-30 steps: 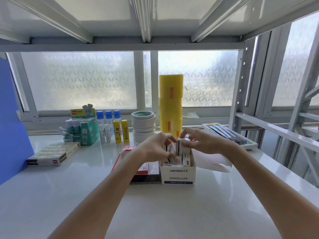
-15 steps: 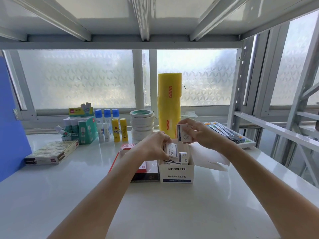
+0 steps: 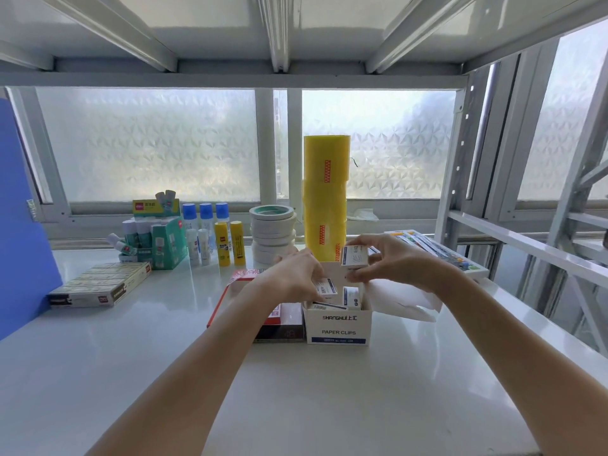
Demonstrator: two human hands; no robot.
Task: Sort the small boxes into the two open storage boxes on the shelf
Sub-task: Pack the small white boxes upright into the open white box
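Small box (image 3: 354,256) pinched in right hand (image 3: 393,260), raised above paper-clip storage box (image 3: 339,327) on shelf (image 3: 329,390); left hand (image 3: 292,279) grips second small box (image 3: 326,287) at the storage box's opening; red box (image 3: 279,319) touching its left side

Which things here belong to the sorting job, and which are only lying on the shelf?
Belong to the job:
- right hand, holding a small box
- left hand, on another small box
- open paper clips box
- red box beside it

Only lying about:
- yellow tape stack
- white tape rolls
- glue sticks
- green carton
- flat staple pack
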